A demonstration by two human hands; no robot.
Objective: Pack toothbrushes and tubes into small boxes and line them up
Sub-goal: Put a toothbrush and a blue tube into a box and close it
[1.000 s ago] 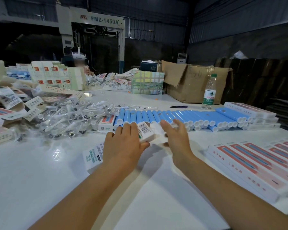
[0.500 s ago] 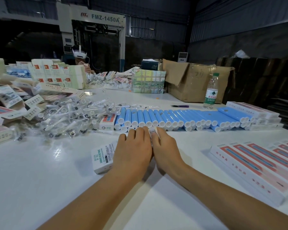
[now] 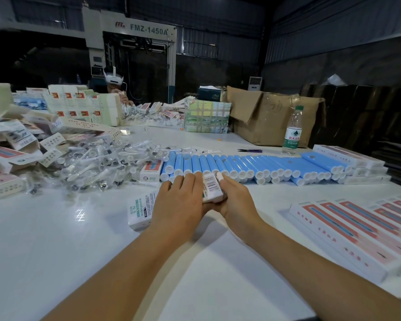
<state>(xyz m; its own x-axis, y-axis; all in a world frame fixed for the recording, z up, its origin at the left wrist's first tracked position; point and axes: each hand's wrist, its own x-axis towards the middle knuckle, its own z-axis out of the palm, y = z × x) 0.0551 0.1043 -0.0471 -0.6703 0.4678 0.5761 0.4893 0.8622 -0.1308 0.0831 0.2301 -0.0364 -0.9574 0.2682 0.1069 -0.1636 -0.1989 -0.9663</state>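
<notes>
My left hand and my right hand grip a small white box with a barcode between them, just above the white table. A second white box with teal print lies flat left of my left hand, partly under it. Behind my hands runs a row of blue tubes with white caps. A heap of bagged toothbrush heads spreads to the left. Closed pink-and-white boxes lie lined up at the right.
Flat and folded cartons pile up at the far left. A water bottle, an open cardboard box and purple scissors stand behind the tubes. Another person with a headset works across the table.
My hands, apart a second ago, came together around the small box. It now shows tilted up between them, barcode facing me.
</notes>
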